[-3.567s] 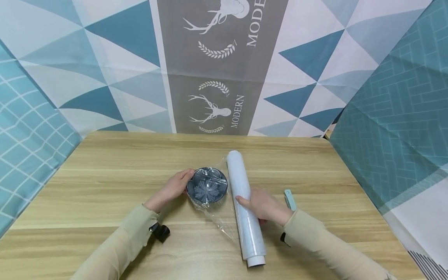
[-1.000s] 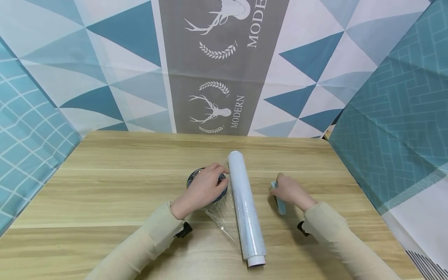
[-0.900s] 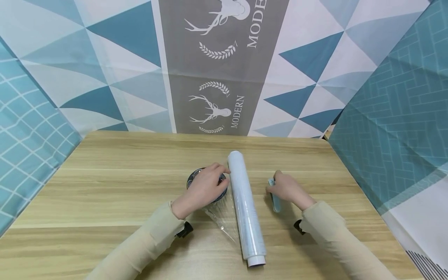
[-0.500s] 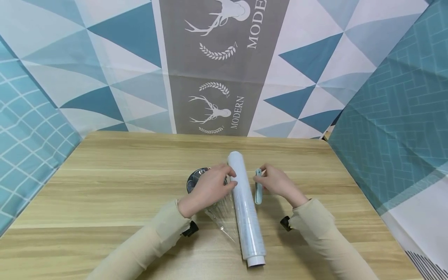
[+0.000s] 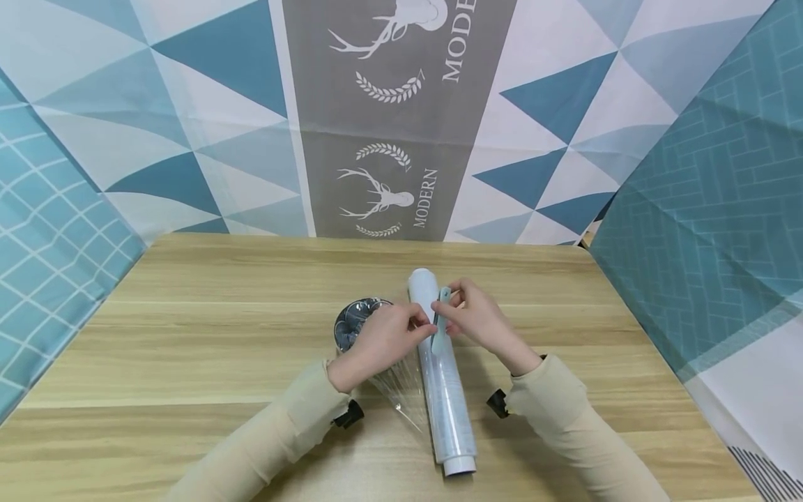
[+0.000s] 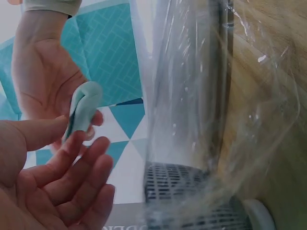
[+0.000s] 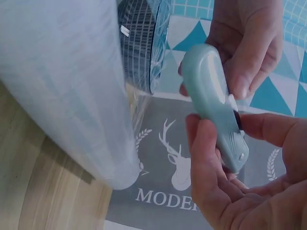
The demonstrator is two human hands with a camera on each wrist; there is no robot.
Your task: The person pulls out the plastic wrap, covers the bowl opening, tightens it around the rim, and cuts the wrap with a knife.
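Observation:
Both hands meet over the cling film roll [image 5: 450,408]. My right hand [image 5: 479,322] pinches a pale teal folding knife [image 7: 207,88] between thumb and fingers near its riveted end. The left hand [image 5: 383,341] comes in from the other side, its thumb and index finger pinching the same knife. A dark slot runs along the handle in the left wrist view; whether any blade is out I cannot tell. Left of the roll stands a dark blue-grey bowl [image 5: 351,322] with clear film stretched across it, partly hidden by the left hand. Loose film [image 5: 401,397] spans from bowl to roll.
All of this rests on a wooden table [image 5: 238,314]. Patterned cloth in grey, white and blue [image 5: 389,125] hangs behind it, with teal cloth [image 5: 696,209] on the right side. Each wrist wears a small black device.
The right hand, earlier on the roll, has taken the knife from the table and carried it left over the roll. My left hand has moved from the bowl's rim rightward to the knife.

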